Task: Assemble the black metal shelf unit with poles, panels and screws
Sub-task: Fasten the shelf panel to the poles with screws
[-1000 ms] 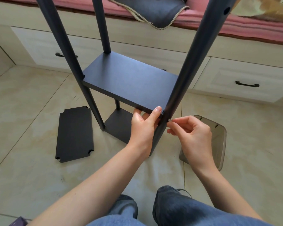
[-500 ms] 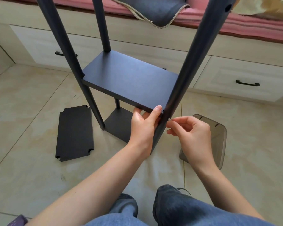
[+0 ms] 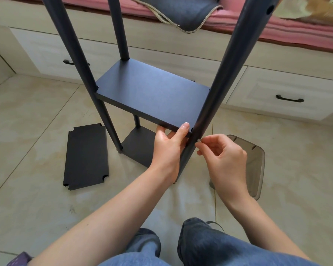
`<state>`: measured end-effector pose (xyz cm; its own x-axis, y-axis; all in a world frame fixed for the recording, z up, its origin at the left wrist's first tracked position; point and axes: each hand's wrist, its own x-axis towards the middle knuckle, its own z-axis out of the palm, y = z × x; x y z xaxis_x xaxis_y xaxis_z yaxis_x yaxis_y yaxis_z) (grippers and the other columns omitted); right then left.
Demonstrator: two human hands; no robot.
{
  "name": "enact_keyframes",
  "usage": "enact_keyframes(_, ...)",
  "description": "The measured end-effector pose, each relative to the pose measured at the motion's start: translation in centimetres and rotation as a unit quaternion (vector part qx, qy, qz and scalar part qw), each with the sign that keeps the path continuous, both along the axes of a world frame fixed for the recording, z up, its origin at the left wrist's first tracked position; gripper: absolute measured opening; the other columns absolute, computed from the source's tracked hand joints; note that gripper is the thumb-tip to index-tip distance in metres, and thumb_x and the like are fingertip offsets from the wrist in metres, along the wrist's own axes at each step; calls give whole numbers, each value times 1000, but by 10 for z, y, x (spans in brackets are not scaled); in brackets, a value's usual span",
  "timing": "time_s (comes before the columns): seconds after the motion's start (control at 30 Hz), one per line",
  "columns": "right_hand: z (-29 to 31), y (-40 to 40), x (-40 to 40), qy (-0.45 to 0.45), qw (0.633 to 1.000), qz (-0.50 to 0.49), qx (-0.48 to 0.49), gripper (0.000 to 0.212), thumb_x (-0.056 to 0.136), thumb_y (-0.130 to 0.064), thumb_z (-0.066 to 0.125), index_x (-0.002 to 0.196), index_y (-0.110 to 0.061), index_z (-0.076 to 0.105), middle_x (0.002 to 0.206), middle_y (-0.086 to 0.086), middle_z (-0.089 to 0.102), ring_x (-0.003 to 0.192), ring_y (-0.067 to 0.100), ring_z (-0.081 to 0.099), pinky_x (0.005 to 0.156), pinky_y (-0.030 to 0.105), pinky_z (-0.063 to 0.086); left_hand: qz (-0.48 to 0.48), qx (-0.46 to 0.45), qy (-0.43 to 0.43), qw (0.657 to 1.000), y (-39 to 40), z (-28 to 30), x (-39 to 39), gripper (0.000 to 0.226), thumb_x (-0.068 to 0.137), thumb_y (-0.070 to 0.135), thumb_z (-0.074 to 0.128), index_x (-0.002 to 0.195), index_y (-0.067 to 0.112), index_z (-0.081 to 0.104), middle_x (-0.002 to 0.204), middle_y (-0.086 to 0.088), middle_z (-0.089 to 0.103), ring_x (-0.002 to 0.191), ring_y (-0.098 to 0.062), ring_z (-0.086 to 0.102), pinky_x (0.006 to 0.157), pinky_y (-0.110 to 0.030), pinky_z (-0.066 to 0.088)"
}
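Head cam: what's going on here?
A person is assembling a black shelf unit on the floor. The left hand has a grip on the near corner of the upper panel, thumb on top. The right hand pinches a small screw against the near right pole at that corner. A lower panel is already fitted; a spare panel lies on the tiles.

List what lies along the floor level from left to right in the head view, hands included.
Loose panel → bottom shelf → left hand → near pole → right hand → brown lid.
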<state>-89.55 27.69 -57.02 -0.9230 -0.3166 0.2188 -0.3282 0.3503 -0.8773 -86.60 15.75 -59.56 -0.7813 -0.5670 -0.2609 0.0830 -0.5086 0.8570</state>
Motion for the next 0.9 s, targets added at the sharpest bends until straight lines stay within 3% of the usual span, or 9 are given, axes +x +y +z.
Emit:
enact_keyframes(0.17, -1, 1, -1, -39, 999, -7, -22, 2, 89, -16, 72, 88, -14, 71, 72, -6, 72, 69, 7, 71, 73, 30, 58, -14, 15, 16, 1000, -1, 3, 0, 43, 95, 19, 68, 132, 12, 47, 103, -5, 76, 97, -25, 75, 78, -28, 60)
enact_keyframes(0.37, 0, 1, -5, -39, 999, -11, -36, 7, 85, -17, 76, 81, -18, 70, 71, -7, 71, 67, 10, 71, 67, 23, 56, -13, 15, 16, 1000, -1, 1, 1, 46, 93, 22, 71, 132, 14, 48, 108, -7, 76, 100, -24, 74, 78, -26, 59)
enact_keyframes(0.67, -2, 1, -4, 6, 1000, -13, -13, 9, 86, -18, 75, 79, -17, 70, 66, -10, 69, 64, 7, 68, 61, 11, 47, -5, -1, 12, 1000, 0, -3, 1, 62, 77, 35, 77, 131, 19, 50, 113, -7, 74, 105, -23, 73, 88, -33, 58)
enact_keyframes(0.9, 1, 0, -4, 111, 993, 8, 50, 7, 86, -12, 76, 88, -9, 70, 74, -7, 67, 69, 6, 67, 67, 13, 50, -14, 6, 15, 1000, 0, -6, 2, 51, 89, 26, 74, 132, 18, 48, 116, -11, 73, 107, -26, 72, 83, -27, 58)
